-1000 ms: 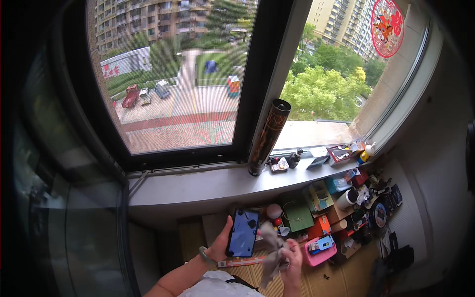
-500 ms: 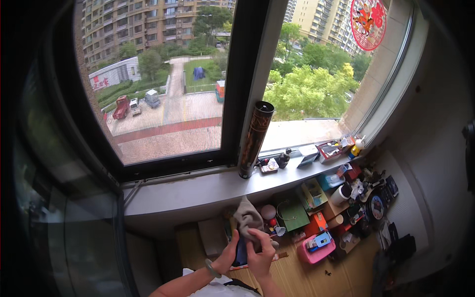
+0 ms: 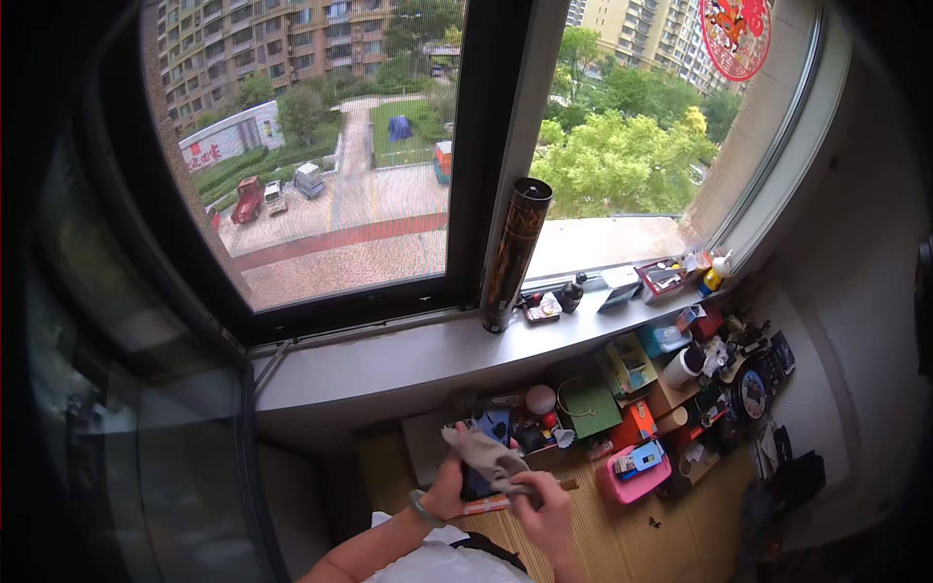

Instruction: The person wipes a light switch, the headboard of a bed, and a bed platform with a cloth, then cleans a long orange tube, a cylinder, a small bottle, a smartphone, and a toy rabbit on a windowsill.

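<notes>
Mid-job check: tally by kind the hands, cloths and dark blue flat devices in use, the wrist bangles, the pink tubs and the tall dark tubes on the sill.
Hands: 2, left hand and right hand
Grey cloth: 1
Dark blue flat device, partly covered: 1
Wrist bangle: 1
Pink tub: 1
Tall dark tube: 1
Total: 7

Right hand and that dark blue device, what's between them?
A grey cloth: in the head view it lies across the dark blue device, one end pinched by the right hand.
</notes>
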A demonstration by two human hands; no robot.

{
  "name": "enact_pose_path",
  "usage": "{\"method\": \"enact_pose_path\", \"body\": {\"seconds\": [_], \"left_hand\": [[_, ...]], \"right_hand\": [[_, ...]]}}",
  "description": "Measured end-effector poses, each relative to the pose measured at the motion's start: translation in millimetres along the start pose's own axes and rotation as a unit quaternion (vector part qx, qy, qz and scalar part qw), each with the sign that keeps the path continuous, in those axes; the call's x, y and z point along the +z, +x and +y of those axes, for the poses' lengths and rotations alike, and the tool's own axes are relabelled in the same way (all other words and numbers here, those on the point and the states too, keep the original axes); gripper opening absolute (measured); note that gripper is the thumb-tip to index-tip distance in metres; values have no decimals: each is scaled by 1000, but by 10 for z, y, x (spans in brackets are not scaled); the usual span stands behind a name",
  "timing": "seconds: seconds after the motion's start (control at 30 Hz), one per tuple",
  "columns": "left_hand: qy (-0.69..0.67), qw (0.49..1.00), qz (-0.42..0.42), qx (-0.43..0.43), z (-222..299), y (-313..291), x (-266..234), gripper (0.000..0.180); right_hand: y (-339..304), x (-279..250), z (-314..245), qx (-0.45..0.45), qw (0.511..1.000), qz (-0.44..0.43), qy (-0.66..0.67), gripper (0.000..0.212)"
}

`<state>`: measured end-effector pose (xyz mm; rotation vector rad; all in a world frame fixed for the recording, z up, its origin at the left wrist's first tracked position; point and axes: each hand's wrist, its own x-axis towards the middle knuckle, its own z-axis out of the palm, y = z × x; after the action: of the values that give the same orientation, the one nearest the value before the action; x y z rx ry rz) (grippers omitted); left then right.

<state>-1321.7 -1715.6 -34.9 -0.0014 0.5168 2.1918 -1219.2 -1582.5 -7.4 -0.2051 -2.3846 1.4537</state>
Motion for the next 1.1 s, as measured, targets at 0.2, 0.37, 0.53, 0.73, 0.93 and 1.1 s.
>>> {"method": "enact_pose_path", "body": {"seconds": [0.2,0.37,0.53,0.73,0.93,1.1], "left_hand": [[9,999,12,-44,58,-59,165,73],[131,989,63,22,-279,-47,-517,55],[105,986,129,8,-259,-71,-253,54],[61,983,148,93,-146,-63,7,65],[44,994,-11,104,-232,-77,-360,70],[98,993,59,-11,-457,-112,-260,60]], "right_hand": [[143,-21,-163,-55,975,205,72,30],[415,344,-285,-213,974,55,-48,33],[454,361,-173,-156,975,124,-95,32],[95,451,-173,-80,989,95,-81,22],[-73,394,-254,-81,992,67,73,22],[284,305,-249,-117,983,131,50,23]]}}
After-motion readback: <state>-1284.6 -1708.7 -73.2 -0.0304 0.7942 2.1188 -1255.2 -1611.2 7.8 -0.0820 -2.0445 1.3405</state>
